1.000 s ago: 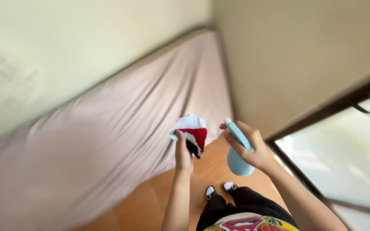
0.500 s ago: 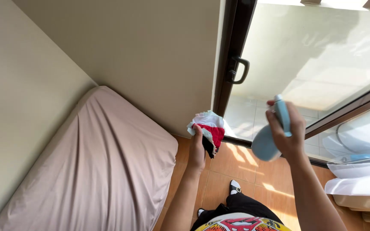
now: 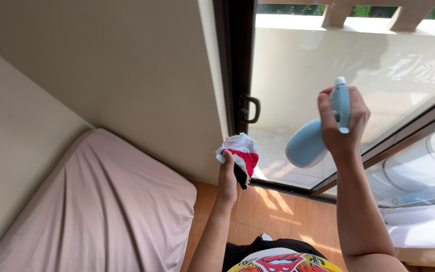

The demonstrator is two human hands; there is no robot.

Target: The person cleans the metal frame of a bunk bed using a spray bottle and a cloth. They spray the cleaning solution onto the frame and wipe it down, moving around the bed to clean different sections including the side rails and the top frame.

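1. The right hand [image 3: 342,126] is closed around the neck of a pale blue plastic spray bottle [image 3: 312,138], held up before the large sliding glass door pane [image 3: 358,65]; the white nozzle tip points toward the glass and the rounded bottle body hangs down and to the left of the wrist.
2. The left hand [image 3: 227,174] is clenched on a crumpled cloth of white, red and black fabric [image 3: 240,153], raised just beside the dark door frame [image 3: 235,75], below its curved black handle [image 3: 250,109].
3. To do the spraying well, the nozzle is best kept squarely facing the pane and near it, so that the mist lands on glass and not on the frame or the beige wall [image 3: 127,75].
4. The bunched cloth is best kept ready with a broad face outward, close beside the sprayed patch.
5. A mattress in a dusty-pink fitted sheet [image 3: 101,201] leans in the corner, well apart from both hands, above the orange tiled floor [image 3: 273,211].
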